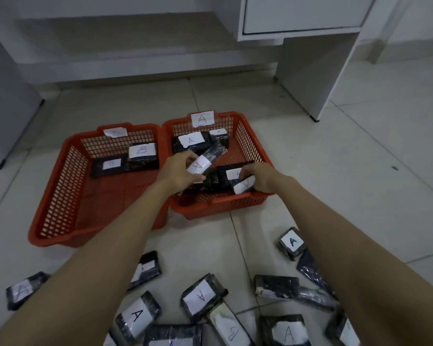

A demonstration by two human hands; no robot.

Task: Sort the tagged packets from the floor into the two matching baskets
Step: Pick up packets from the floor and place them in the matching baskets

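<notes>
Pale tiled floor fills the frame; mid-frame, over the red plastic mesh basket tagged A, left hand fingers pinch a black A-tagged packet while right hand fingers grasp another A-tagged packet; loosely pinched, either could tumble out.

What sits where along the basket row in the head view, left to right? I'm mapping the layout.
Orange plastic mesh basket with B packets → left hand gripping an A-tagged black packet → right hand on another A-tagged packet → white desk leg.
</notes>
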